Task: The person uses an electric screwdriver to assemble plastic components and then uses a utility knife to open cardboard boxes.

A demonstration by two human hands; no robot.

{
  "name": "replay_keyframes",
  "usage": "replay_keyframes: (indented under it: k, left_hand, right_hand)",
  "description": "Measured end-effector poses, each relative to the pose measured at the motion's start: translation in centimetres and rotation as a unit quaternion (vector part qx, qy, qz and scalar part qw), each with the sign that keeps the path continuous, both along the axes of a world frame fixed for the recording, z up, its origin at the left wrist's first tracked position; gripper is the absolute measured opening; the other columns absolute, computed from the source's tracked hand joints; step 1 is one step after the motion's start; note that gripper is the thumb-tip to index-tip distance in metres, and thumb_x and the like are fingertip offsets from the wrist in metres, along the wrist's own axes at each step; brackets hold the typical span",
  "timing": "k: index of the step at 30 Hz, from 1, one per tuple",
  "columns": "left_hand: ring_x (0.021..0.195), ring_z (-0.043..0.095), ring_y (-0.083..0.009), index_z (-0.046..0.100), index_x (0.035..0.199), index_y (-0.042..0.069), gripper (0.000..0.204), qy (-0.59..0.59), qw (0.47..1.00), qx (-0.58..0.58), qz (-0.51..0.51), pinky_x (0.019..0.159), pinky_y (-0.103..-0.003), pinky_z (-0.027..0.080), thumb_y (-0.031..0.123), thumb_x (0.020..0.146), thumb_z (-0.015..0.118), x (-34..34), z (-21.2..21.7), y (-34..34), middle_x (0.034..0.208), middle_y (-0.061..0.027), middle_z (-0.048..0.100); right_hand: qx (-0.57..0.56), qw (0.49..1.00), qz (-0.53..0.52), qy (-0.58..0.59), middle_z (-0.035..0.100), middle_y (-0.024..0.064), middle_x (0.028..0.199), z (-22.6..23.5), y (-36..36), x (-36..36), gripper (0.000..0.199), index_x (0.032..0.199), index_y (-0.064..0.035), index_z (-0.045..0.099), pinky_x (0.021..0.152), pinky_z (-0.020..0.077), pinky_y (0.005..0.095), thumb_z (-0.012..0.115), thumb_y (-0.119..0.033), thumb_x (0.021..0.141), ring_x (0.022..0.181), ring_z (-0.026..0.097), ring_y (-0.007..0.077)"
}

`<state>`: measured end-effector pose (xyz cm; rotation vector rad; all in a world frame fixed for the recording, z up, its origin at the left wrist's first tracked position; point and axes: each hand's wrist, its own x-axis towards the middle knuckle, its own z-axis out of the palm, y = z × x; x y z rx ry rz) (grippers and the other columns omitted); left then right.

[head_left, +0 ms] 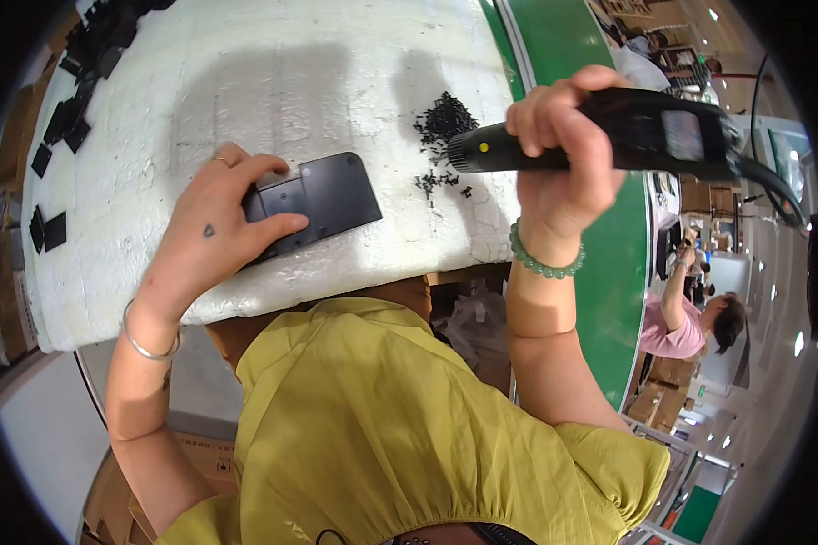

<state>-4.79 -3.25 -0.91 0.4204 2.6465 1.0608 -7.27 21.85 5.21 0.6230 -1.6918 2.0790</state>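
Observation:
My left hand [218,213] grips the left end of a flat dark plastic housing [341,195] with one rounded corner, thumb on top and fingers along its far edge. The housing is over the near part of the white work surface. Raised to the right, my right hand [568,145] is wrapped round a black corded electric screwdriver [645,132]. Its ribbed nose points left, toward a heap of small black screws [447,118]; no bit can be made out. A few loose screws [436,184] lie scattered on the near side of the heap.
Black plastic parts [68,118] lie along the white table's [400,236] left edge. A green surface [600,300] runs along the right. A cable [777,186] trails from the screwdriver's rear. Beyond, a person in pink [677,327] is near cardboard boxes [659,404].

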Motion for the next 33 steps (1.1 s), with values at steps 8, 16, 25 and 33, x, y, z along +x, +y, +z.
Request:
replay_keyframes:
  k: [8,16,25,33]
  left_hand:
    - [0.096,0.047,-0.0281,0.061,0.096,0.006,0.034,0.175,0.978,0.111,-0.004,0.08,-0.034,0.042,0.017,0.065,0.073,0.6,0.9,3.1,0.101,-0.0094,0.054]
    - [0.095,0.048,-0.0288,0.062,0.092,0.005,0.028,0.184,0.975,0.111,-0.06,0.08,-0.037,0.042,0.016,0.068,0.07,-0.8,0.1,6.4,0.094,-0.0109,0.057]
    - [0.097,0.05,-0.0297,0.065,0.085,0.003,0.018,0.262,0.946,0.143,-0.127,0.081,-0.037,0.042,0.017,0.073,0.067,-4.4,-2.1,11.8,0.09,-0.0099,0.062]
    - [0.09,0.055,-0.0219,0.065,0.074,0.01,0.013,0.364,0.909,0.162,-0.123,0.077,-0.037,0.041,0.02,0.068,0.07,-5.4,-1.7,12.8,0.075,0.0006,0.063]
  right_hand:
    - [-0.022,0.993,-0.105,-0.044,0.048,0.0063,0.056,-2.8,2.1,-0.8,0.025,0.092,0.0053,0.043,0.047,0.0417,0.026,0.049,0.004,0.068,0.045,0.045,0.0133]
    - [-0.05,0.995,-0.075,-0.051,0.048,0.0067,0.058,-3.1,2.8,-0.6,0.024,0.092,0.0033,0.042,0.048,0.0409,0.026,0.05,0.006,0.069,0.045,0.045,0.014]
    - [-0.109,0.993,-0.007,0.034,0.043,0.0048,0.06,-0.1,3.3,1.5,0.029,0.103,-0.0025,0.041,0.049,0.0386,0.0293,0.048,-0.001,0.074,0.048,0.039,0.0134]
    - [-0.098,0.991,0.016,0.086,0.039,-0.0007,0.06,1.2,4.5,2.1,0.028,0.105,-0.0082,0.048,0.056,0.033,0.027,0.047,-0.008,0.076,0.051,0.038,0.0104]
